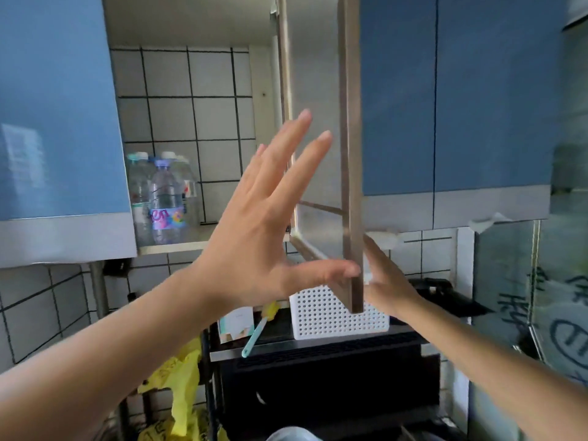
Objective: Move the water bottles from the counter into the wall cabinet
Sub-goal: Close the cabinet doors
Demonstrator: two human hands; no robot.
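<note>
Several clear water bottles (162, 198) stand close together at the left end of the open wall cabinet's shelf (178, 246); the front one has a purple label. The cabinet door (350, 154) stands open, its edge toward me. My left hand (264, 224) is raised in front of the opening with fingers spread and straight, its thumb tip at the door's lower edge. My right hand (385, 278) reaches up on the other side of the door with straight fingers against its lower corner. Neither hand holds anything.
Closed blue cabinet doors flank the opening on the left (57, 106) and right (458, 97). Below sit a white perforated basket (337, 316), a teal-handled brush (254, 335), a small box, a black appliance (324, 383) and yellow bags (181, 386). Glass with writing stands at the right.
</note>
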